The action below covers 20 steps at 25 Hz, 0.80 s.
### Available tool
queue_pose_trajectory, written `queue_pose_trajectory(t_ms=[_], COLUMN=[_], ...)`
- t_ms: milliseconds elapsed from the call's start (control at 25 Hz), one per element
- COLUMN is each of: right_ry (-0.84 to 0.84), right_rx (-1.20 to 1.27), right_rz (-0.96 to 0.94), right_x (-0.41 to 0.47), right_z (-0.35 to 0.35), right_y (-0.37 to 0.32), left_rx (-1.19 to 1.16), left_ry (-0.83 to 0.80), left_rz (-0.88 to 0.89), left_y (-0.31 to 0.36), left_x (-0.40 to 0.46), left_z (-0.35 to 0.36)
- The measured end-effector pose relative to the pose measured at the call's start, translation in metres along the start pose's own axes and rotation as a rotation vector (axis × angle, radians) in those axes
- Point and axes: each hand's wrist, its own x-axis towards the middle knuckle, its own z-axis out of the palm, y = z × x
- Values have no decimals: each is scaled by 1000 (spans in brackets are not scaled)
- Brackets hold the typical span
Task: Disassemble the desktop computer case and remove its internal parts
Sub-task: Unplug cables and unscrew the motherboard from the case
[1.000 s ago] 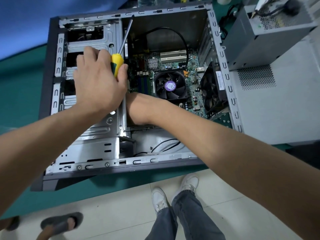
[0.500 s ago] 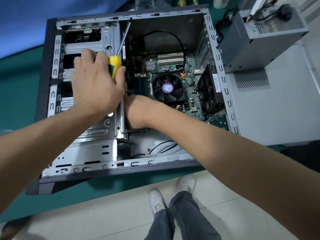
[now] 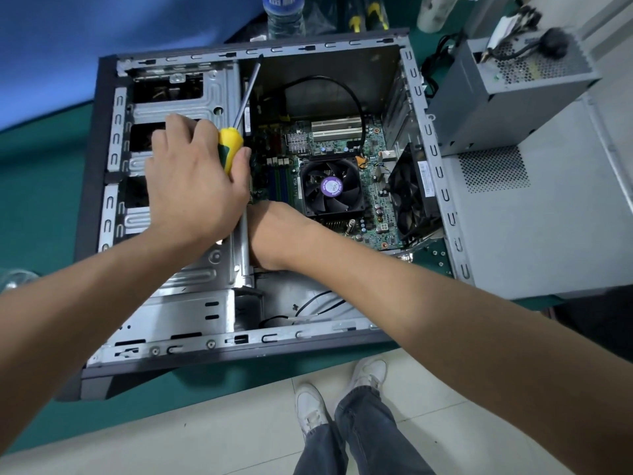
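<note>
Head view: the open steel case [image 3: 113,214] lies on its side at frame centre, its ribbed drive cage [image 3: 219,97] directly under the left hand [image 3: 195,190]. A yellow-handled screwdriver [image 3: 231,147] is gripped there, shaft slanting toward upper right. The right hand [image 3: 274,234] is sunk beside the cage; its fingers cannot be told.

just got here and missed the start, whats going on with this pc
A person is taking apart a desktop computer case that lies open on its side on a green table. The left hand grips a yellow-handled screwdriver, its shaft pointing away over the drive cage. The right hand reaches down beside the cage, fingers hidden. The motherboard and CPU fan are still installed; a power supply sits outside on a side panel.
</note>
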Motion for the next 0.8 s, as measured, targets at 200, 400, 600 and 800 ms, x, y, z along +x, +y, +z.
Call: queue_pose_trajectory(t_ms=[200,400,600,800], right_ry=[-46,11,11,-3], right_rx=[62,69,78,141], right_rz=[-11,30,12,0], right_x=[1,1,-1,-3], right_z=[2,3,3,0], right_y=[-1,-1,1,8], left_rx=[0,-8,-21,-28], left_ry=[-4,-5,-10,-21], left_rz=[-5,-2,-5,-4], left_y=[1,1,1,1], left_x=[0,0,0,0], left_z=[0,0,-1,-2])
